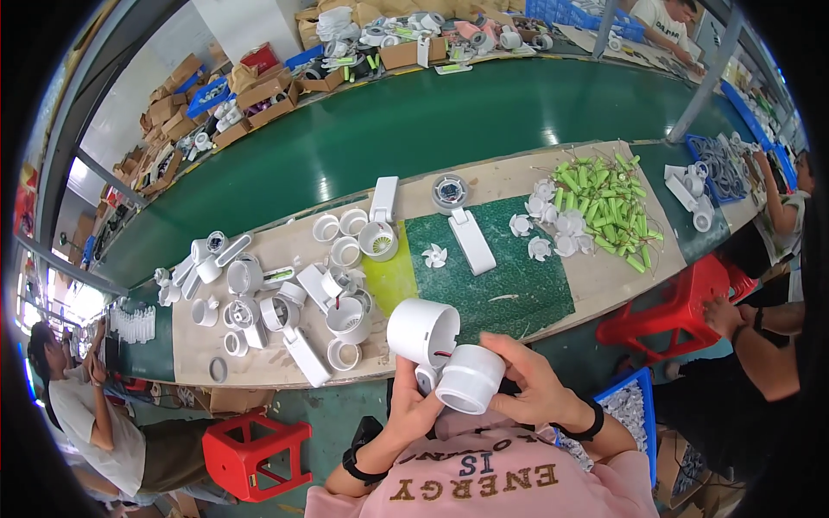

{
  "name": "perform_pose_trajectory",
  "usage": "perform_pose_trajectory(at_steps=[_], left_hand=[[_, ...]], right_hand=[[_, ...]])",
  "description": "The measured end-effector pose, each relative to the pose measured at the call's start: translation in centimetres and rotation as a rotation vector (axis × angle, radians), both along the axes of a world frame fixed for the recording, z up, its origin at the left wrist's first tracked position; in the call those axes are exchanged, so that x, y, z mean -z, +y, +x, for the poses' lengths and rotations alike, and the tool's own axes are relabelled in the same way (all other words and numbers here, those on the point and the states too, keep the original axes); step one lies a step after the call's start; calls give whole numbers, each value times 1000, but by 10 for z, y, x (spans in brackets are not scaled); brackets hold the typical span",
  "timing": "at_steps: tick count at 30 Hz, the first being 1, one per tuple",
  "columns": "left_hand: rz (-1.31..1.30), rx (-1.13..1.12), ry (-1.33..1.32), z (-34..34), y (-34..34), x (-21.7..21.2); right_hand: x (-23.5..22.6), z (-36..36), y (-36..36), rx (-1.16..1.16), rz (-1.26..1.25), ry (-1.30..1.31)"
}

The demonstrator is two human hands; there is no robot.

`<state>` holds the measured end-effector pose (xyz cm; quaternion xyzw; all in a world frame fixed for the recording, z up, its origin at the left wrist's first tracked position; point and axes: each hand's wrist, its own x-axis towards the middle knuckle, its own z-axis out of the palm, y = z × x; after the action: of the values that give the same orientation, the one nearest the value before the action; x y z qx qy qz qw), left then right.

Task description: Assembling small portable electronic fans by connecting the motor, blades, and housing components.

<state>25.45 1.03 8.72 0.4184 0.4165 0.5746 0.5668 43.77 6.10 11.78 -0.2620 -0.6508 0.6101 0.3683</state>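
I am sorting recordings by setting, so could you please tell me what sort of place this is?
Probably an assembly workshop: heaped green wired cells, many white plastic housings, and other people along the long green work surface.

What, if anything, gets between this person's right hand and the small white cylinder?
Nothing visible: the right hand holds the small white cylinder directly. The larger white housing lies on the cylinder's other side.
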Motion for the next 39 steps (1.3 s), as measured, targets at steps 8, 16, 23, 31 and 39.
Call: perform_pose_trajectory(at_steps=[8,16,23,31,39], left_hand=[[-73,36,83,0,5,-11],[-360,213,-84,-2,12,-32],[-525,223,-221,-6,15,-44],[-818,349,-577,-20,28,-35],[-885,478,-738,-30,42,-40]], right_hand=[[-4,-4,8,19,-225,177],[-29,-16,28,172,-221,-90],[-22,-19,40,227,73,-453],[-35,-6,60,-6,226,-468],[-50,-2,71,-141,575,-601]])
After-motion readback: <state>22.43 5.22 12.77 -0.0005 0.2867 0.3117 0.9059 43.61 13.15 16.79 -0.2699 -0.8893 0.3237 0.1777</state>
